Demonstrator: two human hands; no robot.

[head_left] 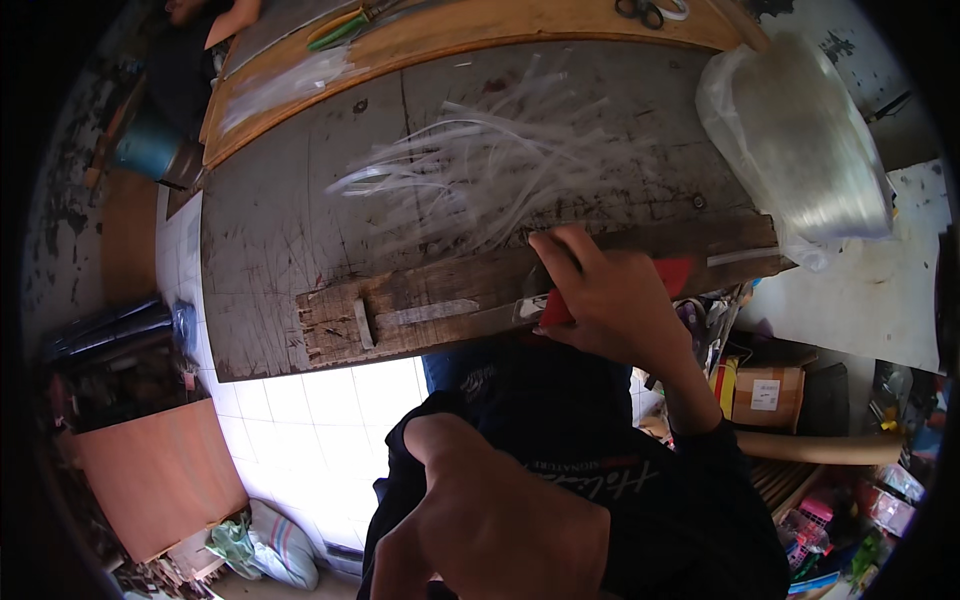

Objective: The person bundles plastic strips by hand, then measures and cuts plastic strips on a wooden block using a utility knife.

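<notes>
My right hand (610, 305) is over the near edge of the workbench, closed around a flat red piece (672, 275) that shows on both sides of the fingers. A small clear and pale bit (530, 308) sticks out by the fingertips; its kind cannot be made out. Under this hand lies a worn wooden board (430, 278), with a short pale strip (363, 324) on its left end. My left hand (500, 530) is raised close before my body, and its fingers are mostly hidden. Beyond the board lies a loose heap of clear plastic strips (520, 150).
A big clear plastic bundle (800, 140) stands at the bench's right end. On the far wooden ledge (480, 32) lie green-handled pliers (338, 30) and black scissors (640, 12). Another person's arm (235, 20) shows at top left. A cardboard box (768, 395) sits at lower right.
</notes>
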